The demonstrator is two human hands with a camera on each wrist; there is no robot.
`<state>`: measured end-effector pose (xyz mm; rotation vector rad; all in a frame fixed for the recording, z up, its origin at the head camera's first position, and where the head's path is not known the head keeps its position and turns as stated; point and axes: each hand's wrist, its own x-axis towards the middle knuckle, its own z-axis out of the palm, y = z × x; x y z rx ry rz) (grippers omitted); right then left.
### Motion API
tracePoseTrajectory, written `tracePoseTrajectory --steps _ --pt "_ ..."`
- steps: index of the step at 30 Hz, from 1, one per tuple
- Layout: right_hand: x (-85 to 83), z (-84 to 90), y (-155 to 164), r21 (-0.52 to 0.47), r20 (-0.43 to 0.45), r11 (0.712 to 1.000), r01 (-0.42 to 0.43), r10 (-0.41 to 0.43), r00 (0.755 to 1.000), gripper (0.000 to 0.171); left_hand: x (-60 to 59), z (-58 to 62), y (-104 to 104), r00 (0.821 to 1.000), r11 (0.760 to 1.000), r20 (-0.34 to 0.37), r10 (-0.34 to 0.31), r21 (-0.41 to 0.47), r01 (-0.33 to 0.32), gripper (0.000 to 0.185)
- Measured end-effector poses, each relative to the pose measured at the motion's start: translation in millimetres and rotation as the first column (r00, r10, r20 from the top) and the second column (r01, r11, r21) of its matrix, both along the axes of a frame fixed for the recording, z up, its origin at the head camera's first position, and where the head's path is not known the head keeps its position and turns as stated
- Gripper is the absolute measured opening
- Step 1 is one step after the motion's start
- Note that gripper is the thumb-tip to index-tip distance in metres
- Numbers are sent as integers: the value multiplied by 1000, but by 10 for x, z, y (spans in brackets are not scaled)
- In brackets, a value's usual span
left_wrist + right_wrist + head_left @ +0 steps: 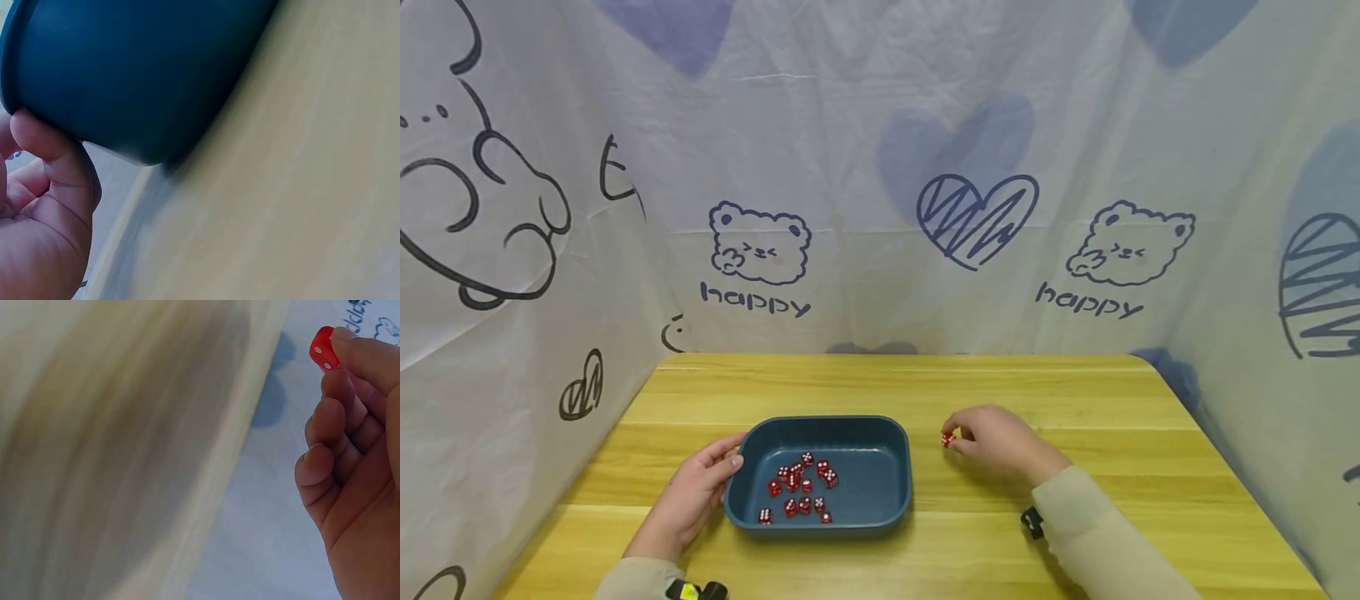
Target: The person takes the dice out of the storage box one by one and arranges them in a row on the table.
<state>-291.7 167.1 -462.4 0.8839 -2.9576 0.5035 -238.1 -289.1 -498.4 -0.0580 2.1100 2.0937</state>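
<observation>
A dark blue tray [891, 442] sits on the wooden table [1075, 392] and holds several red dice [797, 483]. My left hand [696, 492] rests against the tray's left wall [125, 75], thumb on its rim. Right of the tray, my right hand [1000, 442] pinches one red die [948, 439] in its fingertips just above the table. In the right wrist view the die [324, 349] sits between thumb and forefinger, the other fingers curled.
A white cloth printed with bears and hearts [977, 217] walls the table at the back and both sides. Bare tabletop lies behind the tray and to the right of my right hand.
</observation>
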Motion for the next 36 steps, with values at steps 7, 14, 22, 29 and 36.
tracePoseTrajectory --steps 7,14,22,29,36 --pt "14 -91 83 1 51 1000 19 -19 999 16 -9 6 3 1000 1000 2 0 1 0 53" --pt "21 -125 114 15 87 1000 3 -4 996 13 -26 -16 -1 1000 1000 -10 -3 -6 3 53" --pt "16 -164 127 27 101 1000 -12 9 995 7 -25 -29 -9 1000 1000 -22 -17 6 17 54" --pt "20 -189 137 12 125 1000 -4 2 992 12 -20 -29 -5 1000 1000 -13 -8 4 8 54" --pt "29 -192 147 -4 130 1000 17 -16 991 16 -10 -30 -11 1000 1000 -10 -12 11 12 55"
